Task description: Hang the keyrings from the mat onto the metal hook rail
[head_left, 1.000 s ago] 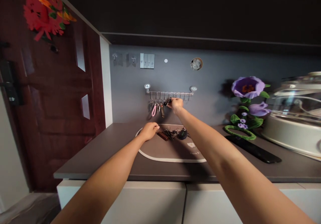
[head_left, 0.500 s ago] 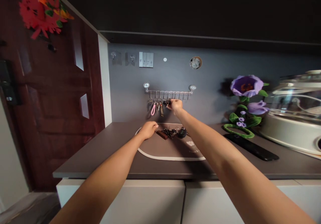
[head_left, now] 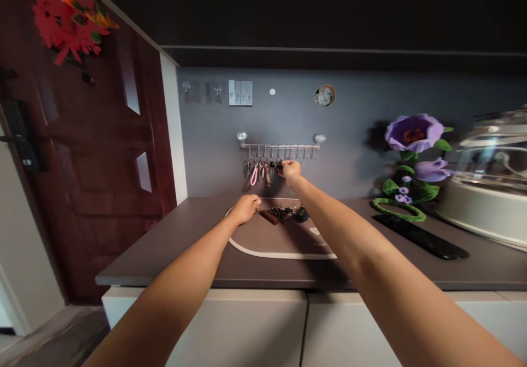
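Note:
A metal hook rail (head_left: 280,146) is fixed to the grey wall, with several key sets hanging from it, one on a pink strap (head_left: 254,176). My right hand (head_left: 291,170) is raised to the rail, fingers pinched on a dark key set (head_left: 278,165) at one of the hooks. My left hand (head_left: 246,208) rests closed on the brown mat (head_left: 272,241), touching the brown tag of the pile of keys (head_left: 284,214) lying there. A black key fob (head_left: 301,214) lies at the pile's right end.
The mat lies on a dark countertop (head_left: 164,252) above white cabinets. A purple artificial flower (head_left: 414,153), a black flat object (head_left: 420,236) and a large lidded appliance (head_left: 486,186) stand to the right. A dark wooden door (head_left: 82,164) with a red ornament is on the left.
Both hands stay nearly where they were; the view has shifted slightly, and my right hand keeps working at the same hook on the rail.

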The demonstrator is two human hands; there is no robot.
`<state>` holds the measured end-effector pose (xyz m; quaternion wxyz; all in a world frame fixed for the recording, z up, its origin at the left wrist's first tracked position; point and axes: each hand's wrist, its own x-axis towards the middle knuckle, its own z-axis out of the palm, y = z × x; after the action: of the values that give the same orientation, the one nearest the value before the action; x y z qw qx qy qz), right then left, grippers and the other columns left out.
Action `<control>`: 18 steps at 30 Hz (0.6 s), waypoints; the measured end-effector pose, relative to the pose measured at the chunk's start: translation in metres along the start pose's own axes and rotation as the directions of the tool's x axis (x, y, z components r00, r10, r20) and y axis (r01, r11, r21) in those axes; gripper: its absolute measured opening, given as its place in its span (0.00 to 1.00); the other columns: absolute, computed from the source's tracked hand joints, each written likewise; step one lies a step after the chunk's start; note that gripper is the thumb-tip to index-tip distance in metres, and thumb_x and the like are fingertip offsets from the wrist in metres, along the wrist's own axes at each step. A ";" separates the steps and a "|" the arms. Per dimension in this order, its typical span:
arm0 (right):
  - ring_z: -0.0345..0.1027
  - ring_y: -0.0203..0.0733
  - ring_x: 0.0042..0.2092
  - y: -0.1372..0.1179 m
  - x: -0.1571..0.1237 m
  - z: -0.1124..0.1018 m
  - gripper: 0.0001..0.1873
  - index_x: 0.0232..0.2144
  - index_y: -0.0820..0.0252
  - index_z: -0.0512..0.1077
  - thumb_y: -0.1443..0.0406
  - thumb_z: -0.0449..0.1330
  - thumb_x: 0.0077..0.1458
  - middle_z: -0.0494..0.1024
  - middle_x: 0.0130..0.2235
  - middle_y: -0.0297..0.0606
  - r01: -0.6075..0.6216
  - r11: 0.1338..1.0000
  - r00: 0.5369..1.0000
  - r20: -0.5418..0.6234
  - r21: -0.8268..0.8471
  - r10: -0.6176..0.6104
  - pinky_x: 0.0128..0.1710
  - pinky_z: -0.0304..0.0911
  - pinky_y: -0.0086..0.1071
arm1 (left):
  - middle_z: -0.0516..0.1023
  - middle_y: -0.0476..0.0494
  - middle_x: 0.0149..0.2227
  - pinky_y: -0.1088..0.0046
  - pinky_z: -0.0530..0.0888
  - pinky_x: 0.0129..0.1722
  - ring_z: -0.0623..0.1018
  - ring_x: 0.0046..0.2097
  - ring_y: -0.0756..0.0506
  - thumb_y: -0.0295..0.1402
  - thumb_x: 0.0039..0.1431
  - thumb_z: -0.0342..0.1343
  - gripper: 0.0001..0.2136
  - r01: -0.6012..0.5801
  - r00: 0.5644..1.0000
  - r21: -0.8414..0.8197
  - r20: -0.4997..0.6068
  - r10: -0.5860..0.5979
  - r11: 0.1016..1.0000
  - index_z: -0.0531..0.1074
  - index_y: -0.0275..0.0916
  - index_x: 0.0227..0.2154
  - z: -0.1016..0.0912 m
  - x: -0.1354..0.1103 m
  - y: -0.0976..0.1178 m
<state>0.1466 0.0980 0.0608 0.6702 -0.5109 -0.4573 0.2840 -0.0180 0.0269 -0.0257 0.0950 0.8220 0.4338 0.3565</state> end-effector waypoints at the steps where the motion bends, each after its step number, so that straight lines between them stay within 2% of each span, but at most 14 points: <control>1: 0.60 0.28 0.22 0.002 0.002 0.000 0.05 0.26 0.62 0.65 0.67 0.51 0.51 0.66 0.21 0.31 0.009 1.000 1.000 0.000 -0.017 -0.009 0.23 0.62 0.24 | 0.73 0.46 0.24 0.77 0.63 0.29 0.70 0.26 0.51 0.30 0.56 0.43 0.12 -0.003 1.000 0.002 0.001 0.003 1.000 0.69 0.34 0.24 0.000 0.000 0.000; 9: 0.58 0.28 0.21 0.010 0.009 -0.002 0.04 0.25 0.62 0.67 0.66 0.54 0.48 0.67 0.21 0.30 0.035 0.999 0.999 0.037 -0.031 -0.034 0.23 0.60 0.23 | 0.75 0.45 0.28 0.76 0.64 0.33 0.71 0.31 0.49 0.28 0.54 0.45 0.10 -0.048 0.999 0.041 0.022 0.047 0.998 0.71 0.34 0.28 -0.002 -0.001 0.002; 18: 0.59 0.25 0.20 0.007 -0.016 -0.017 0.06 0.22 0.63 0.63 0.74 0.52 0.48 0.67 0.20 0.31 -0.055 0.998 0.988 0.144 0.019 0.051 0.26 0.62 0.23 | 0.75 0.44 0.32 0.75 0.65 0.35 0.72 0.34 0.48 0.30 0.55 0.45 0.10 -0.077 0.997 0.057 0.033 0.076 0.995 0.72 0.35 0.29 -0.003 -0.002 0.003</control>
<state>0.1554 0.0796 0.0482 0.6336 -0.4933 -0.4873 0.3430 -0.0184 0.0229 -0.0233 0.0639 0.8457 0.4108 0.3345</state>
